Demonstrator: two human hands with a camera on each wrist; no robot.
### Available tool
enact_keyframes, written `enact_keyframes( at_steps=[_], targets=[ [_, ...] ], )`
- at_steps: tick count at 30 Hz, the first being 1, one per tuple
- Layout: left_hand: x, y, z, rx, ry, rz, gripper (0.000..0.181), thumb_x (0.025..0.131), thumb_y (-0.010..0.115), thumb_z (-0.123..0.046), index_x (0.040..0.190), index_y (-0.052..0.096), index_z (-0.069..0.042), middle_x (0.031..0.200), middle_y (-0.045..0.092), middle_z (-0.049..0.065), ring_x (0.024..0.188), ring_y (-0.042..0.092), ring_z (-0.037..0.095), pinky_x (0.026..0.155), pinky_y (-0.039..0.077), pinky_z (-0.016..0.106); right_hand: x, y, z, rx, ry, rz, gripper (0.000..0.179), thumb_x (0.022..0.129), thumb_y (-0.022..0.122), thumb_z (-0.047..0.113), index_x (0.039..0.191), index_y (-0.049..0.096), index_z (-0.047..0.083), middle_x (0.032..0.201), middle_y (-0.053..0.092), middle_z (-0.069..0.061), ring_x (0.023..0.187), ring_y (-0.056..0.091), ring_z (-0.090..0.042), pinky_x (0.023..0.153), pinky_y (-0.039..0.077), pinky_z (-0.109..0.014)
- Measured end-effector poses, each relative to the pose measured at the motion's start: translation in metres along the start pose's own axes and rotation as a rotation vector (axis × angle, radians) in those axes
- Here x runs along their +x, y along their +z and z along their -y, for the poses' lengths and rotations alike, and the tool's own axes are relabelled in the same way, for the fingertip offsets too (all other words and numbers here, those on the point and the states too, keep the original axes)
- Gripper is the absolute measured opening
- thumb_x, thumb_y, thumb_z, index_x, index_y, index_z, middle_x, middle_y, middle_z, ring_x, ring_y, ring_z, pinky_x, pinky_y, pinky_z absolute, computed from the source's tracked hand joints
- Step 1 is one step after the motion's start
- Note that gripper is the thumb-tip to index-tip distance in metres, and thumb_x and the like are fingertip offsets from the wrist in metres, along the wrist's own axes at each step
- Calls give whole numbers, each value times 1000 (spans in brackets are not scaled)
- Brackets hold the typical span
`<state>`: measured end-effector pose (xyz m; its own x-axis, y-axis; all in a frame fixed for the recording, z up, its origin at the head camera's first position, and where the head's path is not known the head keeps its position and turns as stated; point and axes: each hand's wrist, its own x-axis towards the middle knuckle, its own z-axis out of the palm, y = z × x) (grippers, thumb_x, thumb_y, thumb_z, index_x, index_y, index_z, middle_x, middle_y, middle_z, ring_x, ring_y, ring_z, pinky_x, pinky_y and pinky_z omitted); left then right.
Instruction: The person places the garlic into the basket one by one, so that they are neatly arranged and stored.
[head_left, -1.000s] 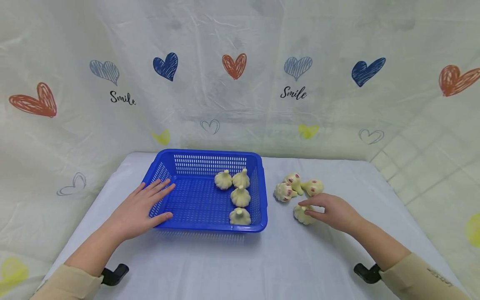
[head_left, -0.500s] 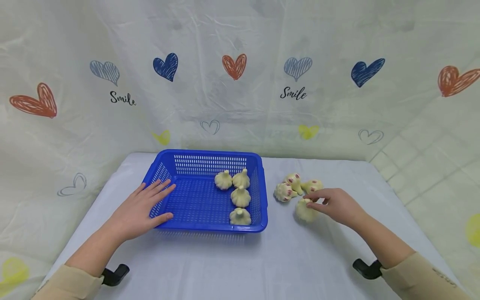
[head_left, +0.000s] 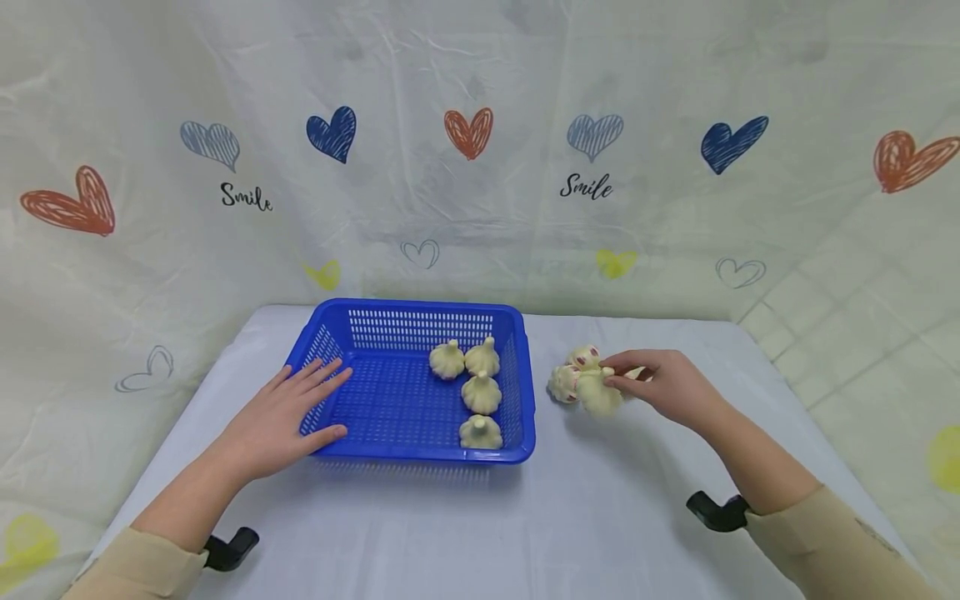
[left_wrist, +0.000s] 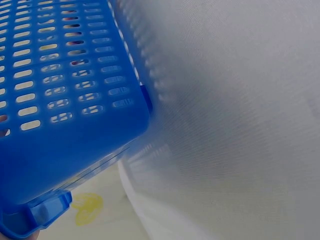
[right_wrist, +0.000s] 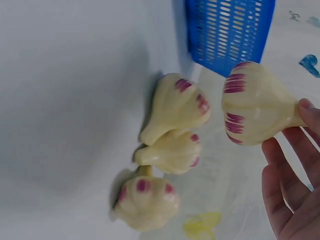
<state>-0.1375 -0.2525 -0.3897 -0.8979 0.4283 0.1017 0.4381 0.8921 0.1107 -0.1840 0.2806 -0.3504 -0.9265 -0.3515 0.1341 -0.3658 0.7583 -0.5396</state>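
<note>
My right hand (head_left: 671,387) pinches a cream garlic bulb (head_left: 598,396) by its stem, above the white tabletop. In the right wrist view, purple-red streaks mark the base of this held garlic bulb (right_wrist: 260,105). Three more garlic bulbs with red marks lie close together on the cloth beyond it: one large bulb (right_wrist: 180,102), a middle bulb (right_wrist: 167,151) and a lower bulb (right_wrist: 147,200). In the head view the held bulb partly covers them. With fingers spread, my left hand (head_left: 281,421) rests over the left rim of a blue plastic basket (head_left: 420,454).
Several garlic bulbs (head_left: 480,394) stand stem-up along the right side inside the basket. A white cloth (head_left: 480,533) covers the table. Behind it hangs a pale curtain (head_left: 525,208) printed with hearts. The basket's slotted wall (left_wrist: 65,135) fills the left wrist view's upper left.
My right hand has lifted the garlic bulb off the cloth and carried it slightly left and away from me, in front of the other bulbs. The left hand and basket have stayed put.
</note>
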Motion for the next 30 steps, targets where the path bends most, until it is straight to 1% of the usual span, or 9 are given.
enact_keyframes(
  at_steps=[5, 6, 10, 12, 14, 20, 24, 30],
  targets=[
    [-1, 0, -2, -16, -4, 0, 78, 93, 57, -60, 157, 33, -22, 161, 29, 7, 148, 23, 37, 119, 14, 58, 11, 0, 14, 49, 35, -5, 29, 89, 75, 32, 114, 75, 17, 102, 74, -2, 87, 66, -21, 67, 57, -30],
    [0, 1, -2, -17, -5, 2, 78, 93, 57, -60, 157, 32, -22, 161, 29, 7, 148, 23, 37, 119, 14, 58, 13, 0, 17, 55, 36, -8, 29, 90, 75, 32, 114, 75, 17, 103, 74, -2, 88, 66, -21, 69, 57, -31],
    [1, 1, -1, -18, -15, 19, 79, 93, 57, -61, 157, 31, -23, 162, 27, 6, 149, 20, 35, 120, 12, 57, 26, 4, 30, 74, 21, -21, 30, 90, 74, 34, 115, 75, 18, 104, 74, 0, 93, 66, -20, 76, 56, -35],
    [1, 0, 0, -19, -18, 21, 80, 92, 57, -61, 157, 30, -24, 163, 27, 6, 150, 19, 35, 120, 12, 57, 34, 6, 39, 76, -10, -24, 30, 91, 73, 36, 114, 75, 17, 103, 74, 1, 96, 67, -19, 80, 55, -36],
    [1, 1, 1, -17, -18, 19, 80, 92, 58, -61, 158, 30, -24, 163, 26, 5, 150, 19, 34, 120, 11, 56, 42, 8, 49, 88, -28, -16, 31, 91, 73, 36, 114, 75, 17, 104, 74, 2, 98, 67, -18, 81, 55, -37],
    [3, 2, 2, -13, -21, 23, 80, 92, 57, -61, 158, 28, -25, 163, 25, 4, 150, 17, 33, 121, 11, 56, 65, 17, 74, 117, -80, 38, 28, 92, 72, 34, 114, 75, 17, 108, 73, 3, 101, 68, -16, 87, 57, -39],
    [4, 2, 2, -10, -24, 25, 81, 92, 58, -61, 158, 29, -24, 163, 26, 5, 150, 17, 33, 120, 11, 56, 79, 24, 87, 97, -119, 84, 24, 93, 71, 33, 113, 74, 19, 105, 73, 4, 99, 68, -15, 90, 56, -40],
    [2, 4, 3, -9, -25, 15, 81, 92, 59, -60, 157, 31, -23, 162, 28, 6, 150, 18, 33, 120, 12, 58, 97, 36, 103, 39, -179, 154, 22, 93, 71, 32, 112, 74, 21, 99, 73, 7, 95, 69, -13, 85, 57, -36]
  ],
)
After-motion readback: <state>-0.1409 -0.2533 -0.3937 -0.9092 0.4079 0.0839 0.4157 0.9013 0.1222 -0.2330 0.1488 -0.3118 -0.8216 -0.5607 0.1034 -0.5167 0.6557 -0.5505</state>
